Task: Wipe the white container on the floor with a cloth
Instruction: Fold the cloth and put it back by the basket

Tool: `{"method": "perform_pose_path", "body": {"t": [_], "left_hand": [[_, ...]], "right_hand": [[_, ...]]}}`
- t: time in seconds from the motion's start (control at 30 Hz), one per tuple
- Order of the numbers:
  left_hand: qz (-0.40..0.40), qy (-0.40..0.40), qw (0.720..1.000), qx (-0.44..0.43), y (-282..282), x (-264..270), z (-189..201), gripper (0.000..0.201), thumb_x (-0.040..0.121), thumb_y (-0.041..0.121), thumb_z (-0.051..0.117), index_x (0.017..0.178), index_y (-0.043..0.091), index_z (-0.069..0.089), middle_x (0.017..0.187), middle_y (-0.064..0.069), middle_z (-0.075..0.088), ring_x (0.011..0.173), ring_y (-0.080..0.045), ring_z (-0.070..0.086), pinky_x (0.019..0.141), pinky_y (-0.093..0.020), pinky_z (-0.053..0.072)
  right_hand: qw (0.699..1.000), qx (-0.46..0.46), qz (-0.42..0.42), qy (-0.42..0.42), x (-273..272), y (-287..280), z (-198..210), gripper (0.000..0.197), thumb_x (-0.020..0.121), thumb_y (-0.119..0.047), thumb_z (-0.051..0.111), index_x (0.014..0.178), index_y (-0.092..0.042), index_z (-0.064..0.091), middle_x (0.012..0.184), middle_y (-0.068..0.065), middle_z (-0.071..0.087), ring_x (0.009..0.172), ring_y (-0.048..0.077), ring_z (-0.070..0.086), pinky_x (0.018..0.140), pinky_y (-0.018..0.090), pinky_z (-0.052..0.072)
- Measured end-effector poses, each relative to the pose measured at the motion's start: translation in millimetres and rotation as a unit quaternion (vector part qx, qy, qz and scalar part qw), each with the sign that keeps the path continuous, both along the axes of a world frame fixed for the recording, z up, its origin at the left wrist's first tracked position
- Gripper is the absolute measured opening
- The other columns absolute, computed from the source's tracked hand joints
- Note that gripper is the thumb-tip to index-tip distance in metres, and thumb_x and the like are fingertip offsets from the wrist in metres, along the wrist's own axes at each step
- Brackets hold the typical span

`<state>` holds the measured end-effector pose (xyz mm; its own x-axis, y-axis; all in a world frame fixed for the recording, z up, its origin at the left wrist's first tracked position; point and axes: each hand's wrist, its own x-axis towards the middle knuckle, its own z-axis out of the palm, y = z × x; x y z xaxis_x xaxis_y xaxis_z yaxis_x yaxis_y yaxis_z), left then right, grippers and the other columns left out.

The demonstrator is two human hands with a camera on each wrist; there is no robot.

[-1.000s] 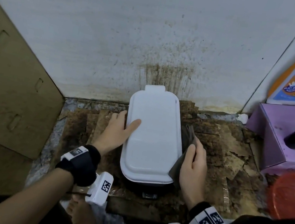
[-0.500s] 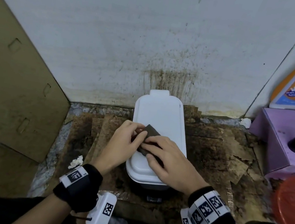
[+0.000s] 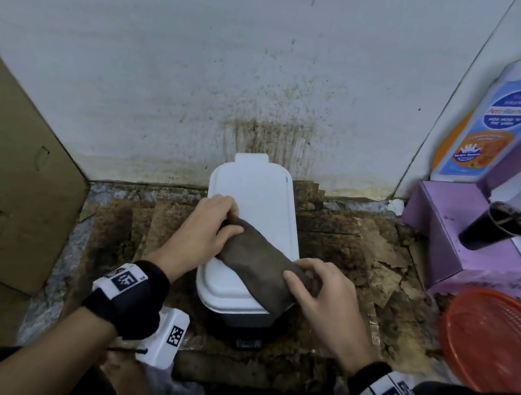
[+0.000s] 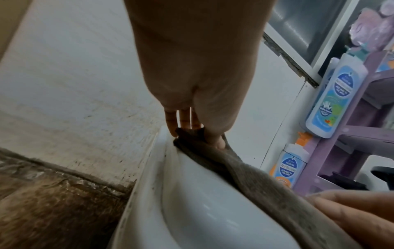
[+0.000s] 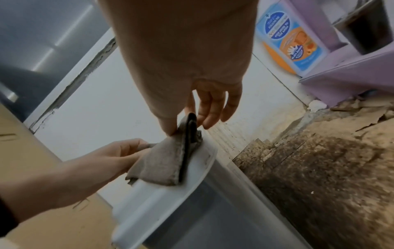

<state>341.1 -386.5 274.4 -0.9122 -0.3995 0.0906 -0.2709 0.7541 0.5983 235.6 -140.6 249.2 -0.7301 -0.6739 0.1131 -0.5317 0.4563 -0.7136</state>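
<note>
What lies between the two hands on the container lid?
The brown cloth spans from left hand to right hand, lying across the white container; clearest in the head view.

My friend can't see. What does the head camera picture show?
Two hands stretch a brown-grey cloth across the lid of a white plastic container on a dirty floor by a stained wall. The left hand grips one end, the right hand the other.

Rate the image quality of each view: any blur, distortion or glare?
Head view: even light, sharp centre on the cloth, bottles at the right edge stretched and soft. Left wrist view: the left hand looms large and soft, faint sheen on the white container. Right wrist view: tilted, the right hand blurred, floor smeared.
</note>
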Motion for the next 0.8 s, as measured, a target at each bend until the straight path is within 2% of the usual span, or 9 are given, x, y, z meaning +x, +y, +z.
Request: {"method": "perform_pose_path", "body": {"t": [0.07,0.13,0.27,0.4,0.53,0.67,0.7,0.73,0.8], "left_hand": [[-0.019,0.015,0.999,0.024,5.5,1.8,9.7,0.016,0.105,0.014,0.060,0.097,0.015,0.046,0.083,0.004,0.051,0.077,-0.008,0.047,0.067,-0.025,0.030],[-0.026,0.041,0.997,0.053,13.4,5.5,20.0,0.015,0.108,0.016,0.056,0.100,0.017,0.044,0.080,0.005,0.050,0.070,-0.008,0.047,0.064,-0.023,0.034],[-0.014,0.116,0.990,0.085,32.2,14.2,37.5,0.011,0.109,0.014,0.055,0.104,0.017,0.045,0.079,0.005,0.047,0.071,-0.006,0.045,0.065,-0.021,0.035],[0.002,0.157,0.982,0.110,44.2,10.4,51.4,0.009,0.109,0.016,0.056,0.105,0.018,0.047,0.080,0.003,0.050,0.074,-0.008,0.050,0.067,-0.022,0.038],[0.025,0.178,0.974,0.137,54.4,-10.9,63.6,0.011,0.108,0.025,0.058,0.105,0.018,0.050,0.087,-0.004,0.059,0.085,-0.022,0.060,0.073,-0.039,0.047],[-0.005,0.203,0.972,0.122,85.5,-43.1,85.7,0.011,0.109,0.025,0.057,0.103,0.019,0.050,0.086,0.009,0.061,0.082,-0.010,0.061,0.070,-0.031,0.048],[-0.012,0.207,0.971,0.116,95.2,-54.1,90.8,0.012,0.108,0.025,0.058,0.102,0.020,0.049,0.085,0.014,0.062,0.080,-0.005,0.061,0.069,-0.025,0.048],[-0.018,0.212,0.970,0.115,105.4,-66.1,95.7,0.013,0.108,0.025,0.059,0.101,0.020,0.048,0.082,0.020,0.061,0.077,-0.002,0.060,0.065,-0.020,0.046],[-0.039,0.211,0.965,0.150,124.9,-93.0,101.8,0.017,0.107,0.025,0.060,0.099,0.019,0.046,0.078,0.016,0.058,0.072,-0.001,0.057,0.060,-0.018,0.041]], "right_hand": [[0.999,-0.002,0.026,-0.023,-1.2,0.1,3.0,0.032,0.092,-0.046,0.069,0.121,-0.032,0.067,0.092,-0.012,0.057,0.088,0.001,0.057,0.078,0.015,0.042],[0.998,0.004,0.054,-0.041,-1.6,1.3,3.0,0.039,0.093,-0.051,0.067,0.130,-0.038,0.061,0.099,-0.012,0.051,0.096,0.002,0.055,0.088,0.021,0.046],[0.996,-0.044,0.060,-0.054,-6.3,5.9,5.2,0.025,0.094,-0.042,0.070,0.118,-0.037,0.068,0.112,-0.014,0.051,0.113,0.007,0.054,0.099,0.027,0.045],[0.989,-0.114,0.058,-0.080,-15.4,13.3,21.9,0.007,0.096,-0.029,0.071,0.102,-0.031,0.073,0.106,-0.016,0.068,0.108,0.006,0.062,0.095,0.026,0.049],[0.981,-0.115,0.080,-0.134,-42.5,34.8,44.7,0.009,0.102,-0.026,0.063,0.104,-0.028,0.071,0.101,-0.015,0.073,0.101,0.002,0.067,0.088,0.025,0.053],[0.983,-0.113,0.069,-0.126,-78.9,68.9,73.5,0.007,0.102,-0.020,0.062,0.100,-0.024,0.068,0.091,-0.019,0.069,0.087,-0.005,0.065,0.077,0.017,0.049],[0.984,-0.105,0.063,-0.127,-90.4,81.5,82.4,0.006,0.102,-0.020,0.062,0.100,-0.022,0.067,0.090,-0.018,0.069,0.084,-0.004,0.065,0.076,0.018,0.050],[0.987,-0.089,0.055,-0.123,-103.6,96.0,91.5,0.006,0.102,-0.023,0.062,0.101,-0.021,0.068,0.093,-0.014,0.071,0.085,0.000,0.068,0.077,0.026,0.054],[0.995,-0.032,0.037,-0.084,-130.4,128.8,110.9,0.010,0.101,-0.031,0.062,0.104,-0.024,0.068,0.098,-0.007,0.073,0.089,0.010,0.070,0.083,0.046,0.058]]}}
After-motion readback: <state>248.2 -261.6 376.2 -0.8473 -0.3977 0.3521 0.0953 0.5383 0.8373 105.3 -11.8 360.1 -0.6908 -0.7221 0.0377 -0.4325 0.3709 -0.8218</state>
